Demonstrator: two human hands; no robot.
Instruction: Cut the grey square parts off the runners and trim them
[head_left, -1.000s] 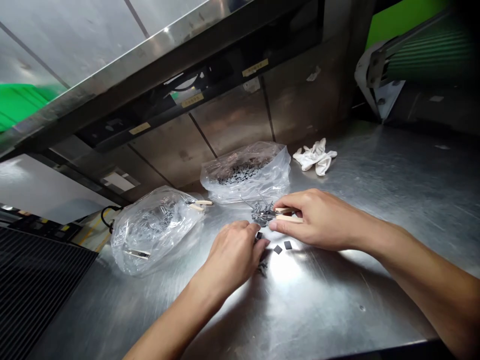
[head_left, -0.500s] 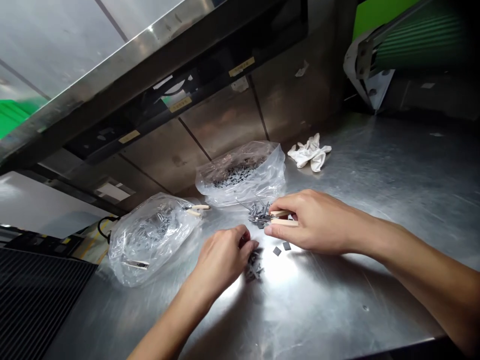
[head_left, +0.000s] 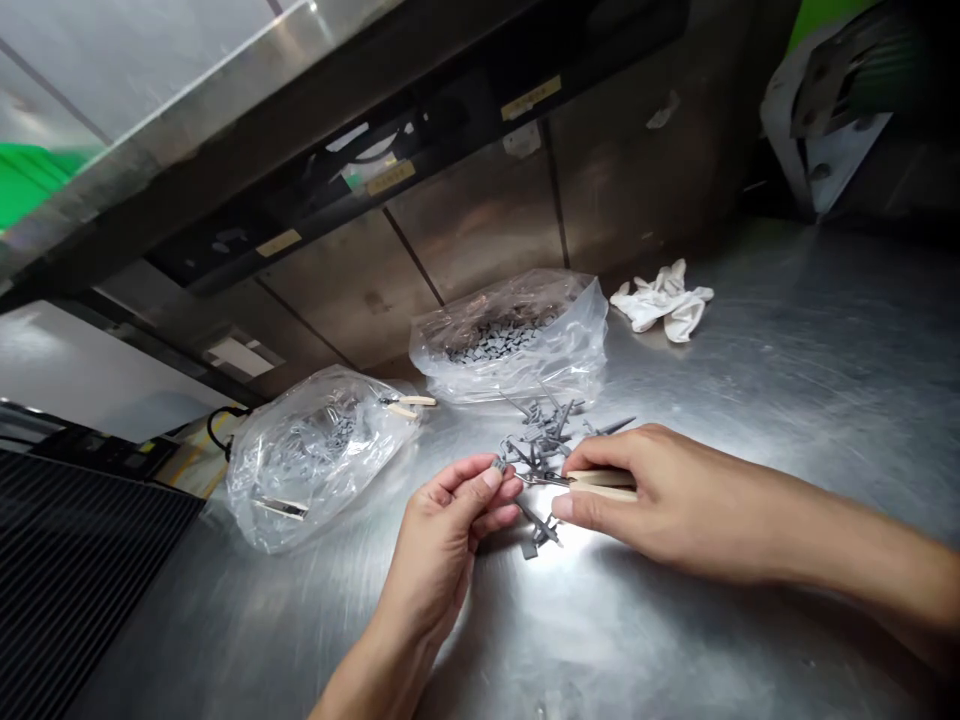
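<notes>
A small grey piece (head_left: 500, 463) is sitting pinched in the left hand (head_left: 456, 505); the right hand (head_left: 637, 495) is gripping cream-handled pliers (head_left: 602, 486), tips just beside it. I'd be steadying the piece, keeping those tips clear of skin. Just beyond the hands, grey parts (head_left: 553, 425) are lying on the surface (head_left: 787, 380).

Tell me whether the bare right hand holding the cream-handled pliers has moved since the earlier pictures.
Yes: the bare right hand has moved toward the person, farther from the crumpled white glove on the table.
</notes>
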